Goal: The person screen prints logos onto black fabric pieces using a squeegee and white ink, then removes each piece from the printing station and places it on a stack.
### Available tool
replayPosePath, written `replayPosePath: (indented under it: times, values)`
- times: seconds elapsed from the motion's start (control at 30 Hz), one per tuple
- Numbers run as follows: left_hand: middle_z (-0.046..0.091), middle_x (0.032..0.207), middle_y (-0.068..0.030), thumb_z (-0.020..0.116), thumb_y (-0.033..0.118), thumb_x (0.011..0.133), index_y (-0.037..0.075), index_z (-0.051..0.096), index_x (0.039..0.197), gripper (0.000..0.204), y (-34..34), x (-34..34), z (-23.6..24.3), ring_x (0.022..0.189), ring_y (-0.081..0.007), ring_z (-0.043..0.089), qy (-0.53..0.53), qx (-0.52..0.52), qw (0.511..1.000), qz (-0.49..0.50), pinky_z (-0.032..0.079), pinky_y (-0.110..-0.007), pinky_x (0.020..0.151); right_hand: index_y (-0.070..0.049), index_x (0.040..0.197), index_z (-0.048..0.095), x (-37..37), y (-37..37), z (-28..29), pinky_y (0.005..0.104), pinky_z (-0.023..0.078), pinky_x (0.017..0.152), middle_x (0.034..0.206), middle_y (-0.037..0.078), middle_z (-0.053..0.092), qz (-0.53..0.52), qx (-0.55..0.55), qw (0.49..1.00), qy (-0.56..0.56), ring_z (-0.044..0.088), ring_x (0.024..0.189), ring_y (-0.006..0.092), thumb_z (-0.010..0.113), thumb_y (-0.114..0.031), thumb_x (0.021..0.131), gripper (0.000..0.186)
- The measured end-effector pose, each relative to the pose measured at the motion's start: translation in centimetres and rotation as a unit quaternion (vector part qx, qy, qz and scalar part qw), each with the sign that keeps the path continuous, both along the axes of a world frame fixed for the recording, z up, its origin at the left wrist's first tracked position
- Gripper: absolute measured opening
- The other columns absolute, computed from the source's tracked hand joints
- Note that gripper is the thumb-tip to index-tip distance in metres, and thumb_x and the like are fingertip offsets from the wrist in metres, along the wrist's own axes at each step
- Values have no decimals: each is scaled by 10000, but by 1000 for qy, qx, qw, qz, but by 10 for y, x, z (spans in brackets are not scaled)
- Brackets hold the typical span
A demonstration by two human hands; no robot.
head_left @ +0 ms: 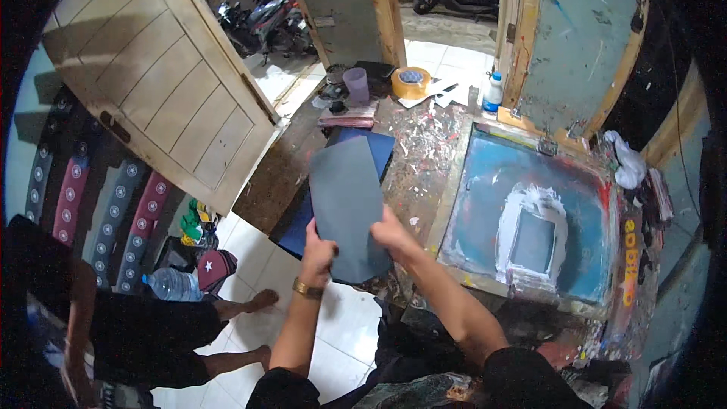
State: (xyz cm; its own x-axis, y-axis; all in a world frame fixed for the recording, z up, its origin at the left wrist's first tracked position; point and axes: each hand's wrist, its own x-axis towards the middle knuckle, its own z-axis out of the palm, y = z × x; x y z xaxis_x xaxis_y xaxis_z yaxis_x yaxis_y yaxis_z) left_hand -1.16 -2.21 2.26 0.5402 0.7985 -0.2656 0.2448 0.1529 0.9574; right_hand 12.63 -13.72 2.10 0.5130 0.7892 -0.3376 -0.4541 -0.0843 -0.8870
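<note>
Holding a dark grey sheet (346, 204) by its near end, the left hand (318, 252) is closed on the sheet's near-left corner and the right hand (393, 233) pinches its near-right edge. The sheet tilts up over the near-left edge of the paint-spattered table (424, 159), above a dark blue stack (303, 220) lying there. Just right of the right hand sits a printing screen (530, 227) with a blue mesh and white paint ringing a rectangle. At the table's far edge stand a purple cup (356, 83), a roll of tape (410, 82) and a small bottle (493, 93). Another person (113, 326) crouches on the tiled floor at the left.
</note>
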Motion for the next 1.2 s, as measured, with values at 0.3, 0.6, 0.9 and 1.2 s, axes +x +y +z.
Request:
replayPosePath:
  times: [0.3,0.6,0.9,1.2]
  values:
    - [520,1406,-154,601,-94,766,52,333,1455,754,-70,-1,2,1325,-264,512,-346,33,935,-68,393,-418,1152,-22,1635,158,-58,-48,12,544,434,1114,1538,378,349,-95,59,810,-575,460,1363,554,657,-34,844,935]
    - [645,1222,-189,867,209,853,-27,498,1258,597,-99,32,31,1071,-278,653,-207,255,942,66,513,-411,928,17,1152,687,1,-119,116,539,505,1011,1251,268,666,-70,104,747,-652,653,1153,453,668,-117,831,348]
    - [627,1127,-224,924,297,704,-15,435,1342,862,-119,39,40,1030,-393,646,-165,390,904,60,499,-477,929,45,1502,432,-1,-70,283,501,313,1221,1542,300,436,144,12,587,-796,392,1470,425,402,-450,1079,652]
    - [521,1280,-224,905,289,690,-51,357,1373,939,-107,33,37,1198,-376,538,-125,441,885,84,403,-496,1077,129,1404,481,38,-44,350,465,558,989,1246,288,671,264,3,616,-742,697,1129,351,696,-402,958,726]
